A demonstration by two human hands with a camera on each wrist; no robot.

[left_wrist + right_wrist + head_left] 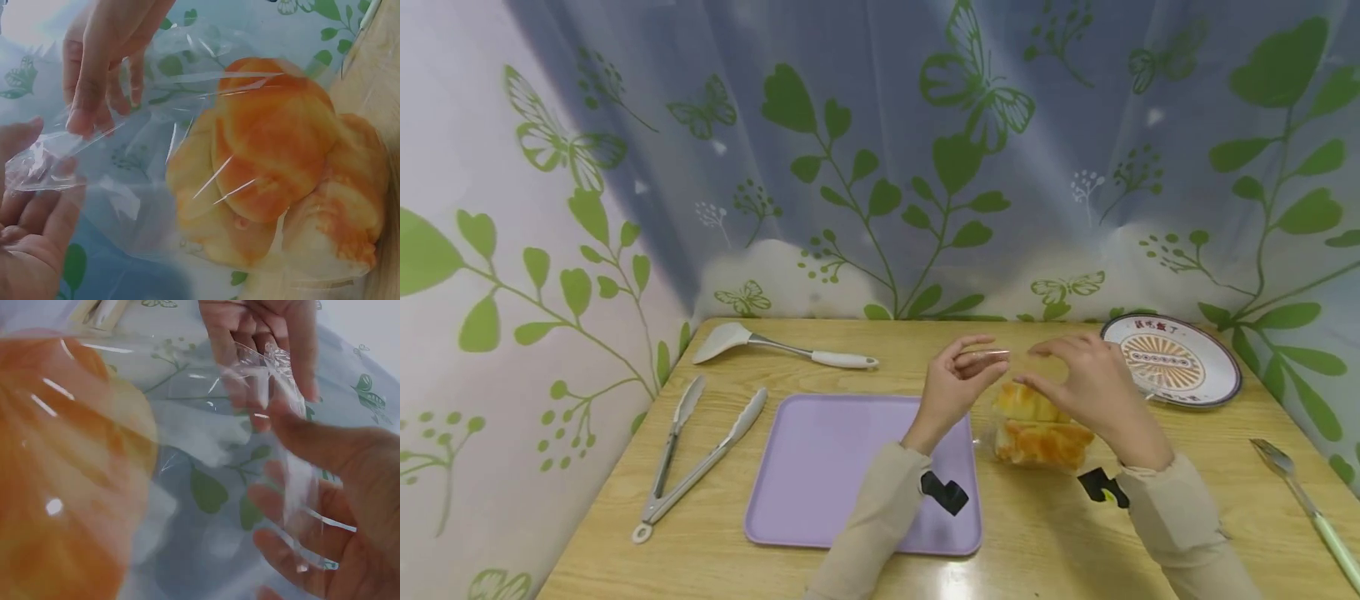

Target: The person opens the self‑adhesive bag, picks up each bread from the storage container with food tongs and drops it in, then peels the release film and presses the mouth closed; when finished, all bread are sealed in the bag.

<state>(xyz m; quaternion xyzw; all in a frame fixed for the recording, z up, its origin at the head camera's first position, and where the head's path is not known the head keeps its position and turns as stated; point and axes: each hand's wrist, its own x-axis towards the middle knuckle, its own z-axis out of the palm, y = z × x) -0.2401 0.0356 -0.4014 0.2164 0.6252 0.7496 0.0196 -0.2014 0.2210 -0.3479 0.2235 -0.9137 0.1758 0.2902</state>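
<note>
A clear plastic bag [134, 212] with several golden-brown bread rolls [1045, 440] inside stands on the table, right of the lilac tray. The left hand [951, 379] grips the bag's gathered upper edge, and crumpled film shows between thumb and fingers in the left wrist view. The right hand [1093, 392] faces it across the bag's upper end. In the right wrist view the right thumb [312, 437] lies against the film, its fingers curved on the other side. Between the hands and the rolls [269, 144] the film is drawn out.
Left of the hands lies the lilac tray [820, 475], partly under the left forearm. Open metal tongs [700, 467] lie farther left, and a white-headed spatula [782, 346] behind the tray. A patterned plate [1176, 358] sits at the back right, a green-handled fork [1303, 500] at the right edge.
</note>
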